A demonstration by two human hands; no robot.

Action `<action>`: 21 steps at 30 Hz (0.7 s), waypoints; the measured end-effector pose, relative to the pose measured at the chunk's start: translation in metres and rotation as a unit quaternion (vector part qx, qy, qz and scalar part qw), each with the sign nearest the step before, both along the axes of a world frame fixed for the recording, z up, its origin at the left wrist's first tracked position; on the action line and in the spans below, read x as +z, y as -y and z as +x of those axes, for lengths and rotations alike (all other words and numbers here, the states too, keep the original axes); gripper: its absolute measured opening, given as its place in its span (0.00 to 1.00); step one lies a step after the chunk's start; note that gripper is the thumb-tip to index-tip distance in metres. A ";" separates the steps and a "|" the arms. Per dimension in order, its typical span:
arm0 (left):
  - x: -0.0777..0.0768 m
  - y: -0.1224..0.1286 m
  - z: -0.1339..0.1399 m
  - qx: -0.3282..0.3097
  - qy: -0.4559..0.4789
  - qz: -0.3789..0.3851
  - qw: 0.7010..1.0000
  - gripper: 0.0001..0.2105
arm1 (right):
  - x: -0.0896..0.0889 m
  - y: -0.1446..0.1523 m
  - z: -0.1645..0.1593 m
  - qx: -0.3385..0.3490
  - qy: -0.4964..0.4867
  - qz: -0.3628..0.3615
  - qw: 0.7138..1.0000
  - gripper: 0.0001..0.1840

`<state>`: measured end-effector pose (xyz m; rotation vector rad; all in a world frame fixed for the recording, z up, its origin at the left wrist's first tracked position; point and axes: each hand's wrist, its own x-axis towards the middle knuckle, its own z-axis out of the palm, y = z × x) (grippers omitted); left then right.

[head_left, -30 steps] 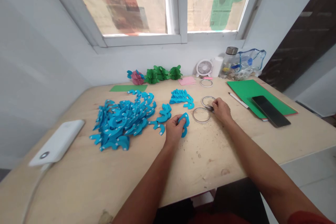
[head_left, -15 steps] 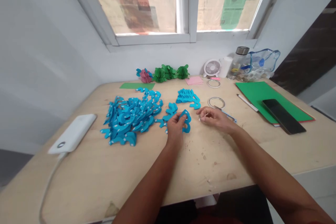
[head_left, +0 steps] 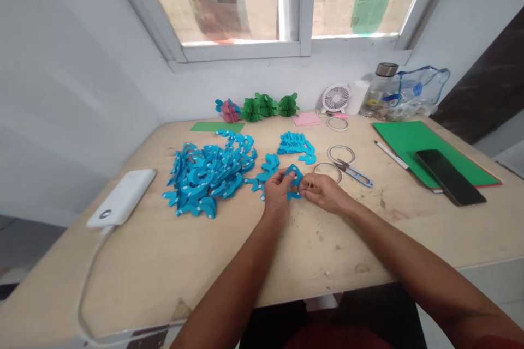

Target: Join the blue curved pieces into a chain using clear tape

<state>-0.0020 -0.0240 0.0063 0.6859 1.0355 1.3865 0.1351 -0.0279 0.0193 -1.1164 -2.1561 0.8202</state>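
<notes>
From my remote seat I begin at the far left of the frame, where a white power bank (head_left: 123, 197) lies on the table (head_left: 196, 262). Left of centre sprawls a big heap of wavy blue paper pieces (head_left: 208, 177), many with small white patches; I judge most of the work is left there. Above, toward the top centre, three green paper puffs (head_left: 267, 106) stand opened out and look finished to me. A smaller blue cluster (head_left: 268, 165) lies between the heap and my left hand (head_left: 279, 191), which is clamped on one blue piece (head_left: 297, 174), its lobes jutting rightward past the grip; that piece seems only partway done. Just above it sits a fanned blue stack (head_left: 291, 143). My right hand (head_left: 321, 190) meets the piece's right edge, fingers curled close (I cannot tell whether they pinch the paper or something small). Further right, the snips (head_left: 356, 173) lie near that hand, untouched
</notes>
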 end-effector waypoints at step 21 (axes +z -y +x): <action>-0.002 0.000 0.001 -0.165 -0.089 -0.016 0.982 0.15 | 0.005 -0.014 0.020 -0.096 -0.078 -0.032 0.992 0.06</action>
